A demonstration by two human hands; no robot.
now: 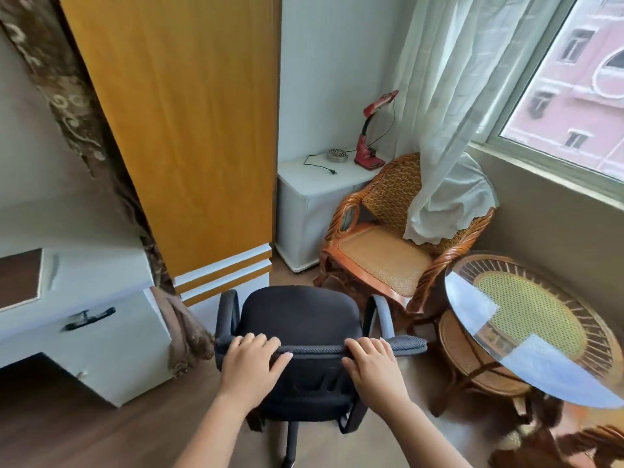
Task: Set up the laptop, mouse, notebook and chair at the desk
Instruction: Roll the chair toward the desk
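Note:
A black office chair (300, 319) with grey armrests stands on the wooden floor in front of me, its seat facing away. My left hand (250, 364) grips the top edge of the backrest on the left. My right hand (373, 366) grips the same edge on the right. The white desk (101, 346) with a black drawer handle stands at the left, its knee space dark below. No laptop, mouse or notebook is in view.
A tall orange cabinet (189, 130) rises behind the chair. A rattan armchair (381, 251) and a glass-topped rattan table (526, 332) stand close on the right. A white low cabinet (314, 204) holds a red lamp (369, 140). A brown curtain (175, 319) hangs beside the desk.

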